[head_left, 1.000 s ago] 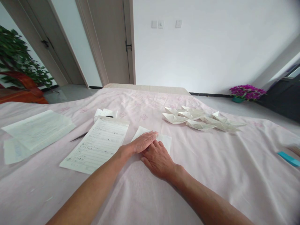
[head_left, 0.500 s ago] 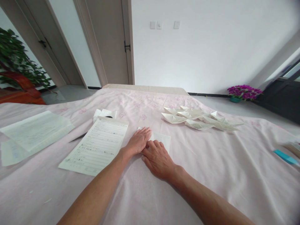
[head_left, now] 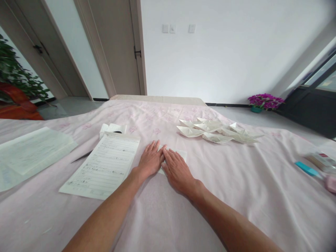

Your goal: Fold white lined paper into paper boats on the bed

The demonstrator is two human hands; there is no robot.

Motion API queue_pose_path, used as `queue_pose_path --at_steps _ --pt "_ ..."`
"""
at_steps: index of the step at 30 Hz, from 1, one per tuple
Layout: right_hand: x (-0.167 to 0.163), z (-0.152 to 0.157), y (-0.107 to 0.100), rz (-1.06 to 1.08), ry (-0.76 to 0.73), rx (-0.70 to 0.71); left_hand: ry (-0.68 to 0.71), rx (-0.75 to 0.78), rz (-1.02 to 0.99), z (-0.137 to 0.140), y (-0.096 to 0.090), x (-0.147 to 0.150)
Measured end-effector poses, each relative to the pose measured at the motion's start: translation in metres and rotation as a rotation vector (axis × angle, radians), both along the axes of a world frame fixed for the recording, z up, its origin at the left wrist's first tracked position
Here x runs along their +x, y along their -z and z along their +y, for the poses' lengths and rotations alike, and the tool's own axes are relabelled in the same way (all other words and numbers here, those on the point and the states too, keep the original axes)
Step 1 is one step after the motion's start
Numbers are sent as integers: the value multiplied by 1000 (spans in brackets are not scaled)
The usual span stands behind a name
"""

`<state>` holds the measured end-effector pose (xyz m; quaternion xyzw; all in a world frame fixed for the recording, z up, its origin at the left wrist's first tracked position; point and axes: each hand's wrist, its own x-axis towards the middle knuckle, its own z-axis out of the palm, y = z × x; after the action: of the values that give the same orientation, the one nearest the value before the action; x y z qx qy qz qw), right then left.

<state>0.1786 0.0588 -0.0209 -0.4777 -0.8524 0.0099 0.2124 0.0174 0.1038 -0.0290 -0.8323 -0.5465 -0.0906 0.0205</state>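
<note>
A small piece of white paper [head_left: 183, 154] lies on the pink cloth, mostly covered by my hands. My left hand [head_left: 151, 159] rests flat at the paper's left side, its fingers stretched out and pointing away from me. On top of the paper my right hand [head_left: 177, 168] lies flat with its fingers extended, its fingertips touching the left hand's. Left of the hands is a lined sheet with handwriting [head_left: 105, 166]. To the far right of the hands sit several folded paper boats [head_left: 210, 130] in a cluster.
Dark pointed blades [head_left: 82, 157] poke out from under the written sheet, beside a white folded paper [head_left: 115, 128]. More sheets [head_left: 34, 150] lie at the left. A blue-handled item [head_left: 306, 168] and a pink object [head_left: 330, 183] are at the right edge. Pink flowers [head_left: 265, 101] stand on the floor.
My right hand's curled fingers have straightened and now lie flat on the paper. My left hand has shifted slightly left, and the view has turned a little to the right.
</note>
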Motion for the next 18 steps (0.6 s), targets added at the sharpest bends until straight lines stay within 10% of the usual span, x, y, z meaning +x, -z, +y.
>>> queue_pose_path --at_steps 18 --pt "44 8 5 -229 276 -58 -148 -12 -90 -7 2 -20"
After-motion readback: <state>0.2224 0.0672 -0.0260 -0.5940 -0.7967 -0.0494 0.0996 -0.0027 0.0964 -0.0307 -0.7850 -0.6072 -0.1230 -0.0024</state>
